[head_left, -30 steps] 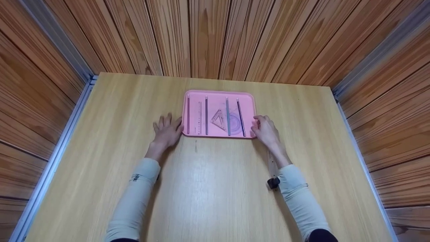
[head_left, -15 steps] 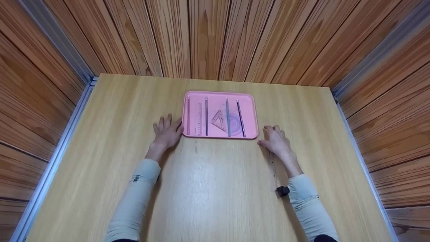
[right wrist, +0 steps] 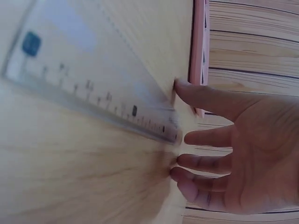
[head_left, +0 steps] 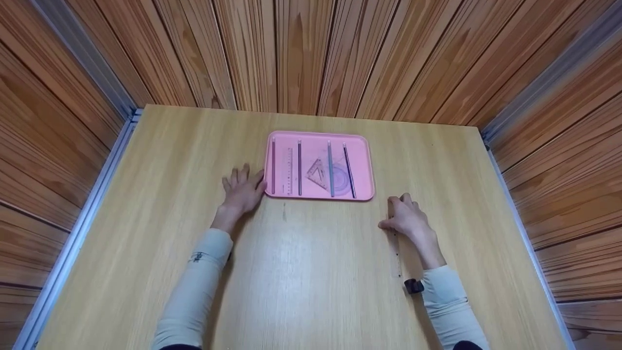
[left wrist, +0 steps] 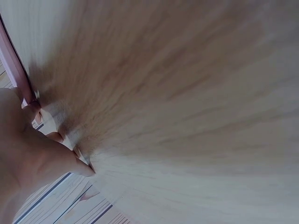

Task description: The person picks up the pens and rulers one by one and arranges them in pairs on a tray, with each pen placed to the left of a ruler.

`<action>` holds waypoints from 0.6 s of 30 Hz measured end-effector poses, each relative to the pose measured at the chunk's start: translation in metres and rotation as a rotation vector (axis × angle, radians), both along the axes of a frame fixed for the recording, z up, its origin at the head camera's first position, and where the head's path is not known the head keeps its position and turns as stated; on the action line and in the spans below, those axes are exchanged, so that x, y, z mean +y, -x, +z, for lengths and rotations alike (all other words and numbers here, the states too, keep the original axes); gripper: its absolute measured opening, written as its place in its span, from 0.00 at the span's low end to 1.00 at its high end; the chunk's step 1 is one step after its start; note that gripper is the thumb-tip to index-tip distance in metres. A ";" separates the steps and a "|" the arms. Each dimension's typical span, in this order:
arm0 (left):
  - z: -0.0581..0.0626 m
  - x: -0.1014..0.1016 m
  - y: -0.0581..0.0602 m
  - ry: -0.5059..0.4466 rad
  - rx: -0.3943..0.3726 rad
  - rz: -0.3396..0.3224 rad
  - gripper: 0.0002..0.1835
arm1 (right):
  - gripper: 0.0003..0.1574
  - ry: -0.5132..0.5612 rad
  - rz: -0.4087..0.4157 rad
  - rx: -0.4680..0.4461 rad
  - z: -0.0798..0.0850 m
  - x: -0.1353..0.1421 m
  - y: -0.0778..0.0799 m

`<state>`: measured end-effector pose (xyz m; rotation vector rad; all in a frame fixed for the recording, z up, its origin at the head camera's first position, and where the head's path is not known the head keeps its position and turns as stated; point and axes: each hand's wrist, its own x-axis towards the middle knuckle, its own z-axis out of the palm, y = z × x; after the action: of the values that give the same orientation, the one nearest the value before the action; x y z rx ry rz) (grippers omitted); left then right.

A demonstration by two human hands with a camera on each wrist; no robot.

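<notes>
My left hand [head_left: 241,193] lies on the table with its fingers spread, the thumb side touching the left edge of a pink tray [head_left: 320,198]; the left wrist view shows that hand [left wrist: 32,154] beside the tray's rim [left wrist: 16,70]. To the right of the tray and a little nearer, my right hand [head_left: 409,216] is over the far end of a clear ruler [head_left: 397,257] lying on the table. In the right wrist view its thumb and fingers [right wrist: 210,137] stand apart on either side of the ruler's end [right wrist: 107,88], with no grip visible.
Several pencils lie lengthwise in the tray, among them a teal pencil [head_left: 331,167] and a dark pencil [head_left: 349,170]. Another clear ruler [head_left: 289,170], a set square [head_left: 317,175] and a round-edged protractor [head_left: 341,180] share it. Wood-patterned walls [head_left: 301,53] border the table.
My right hand has come away from the tray's right edge, moving right and nearer to the ruler's far end. The left hand and the tray stay in place.
</notes>
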<state>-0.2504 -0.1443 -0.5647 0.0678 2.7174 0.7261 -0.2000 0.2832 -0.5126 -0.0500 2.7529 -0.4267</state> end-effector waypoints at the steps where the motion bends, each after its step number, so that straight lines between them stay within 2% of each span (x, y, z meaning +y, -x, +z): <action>1: 0.000 0.000 0.000 0.001 0.002 0.001 0.32 | 0.50 -0.005 0.004 -0.004 0.000 0.000 -0.002; 11: -0.002 -0.001 0.001 0.010 -0.004 0.002 0.32 | 0.46 0.046 -0.041 -0.072 0.000 -0.004 -0.012; 18: -0.002 0.001 0.001 0.023 0.003 0.003 0.32 | 0.43 0.090 -0.031 -0.038 -0.002 -0.004 -0.016</action>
<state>-0.2515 -0.1438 -0.5669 0.0591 2.7291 0.6961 -0.1839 0.2791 -0.5150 -0.0217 2.6989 -0.5533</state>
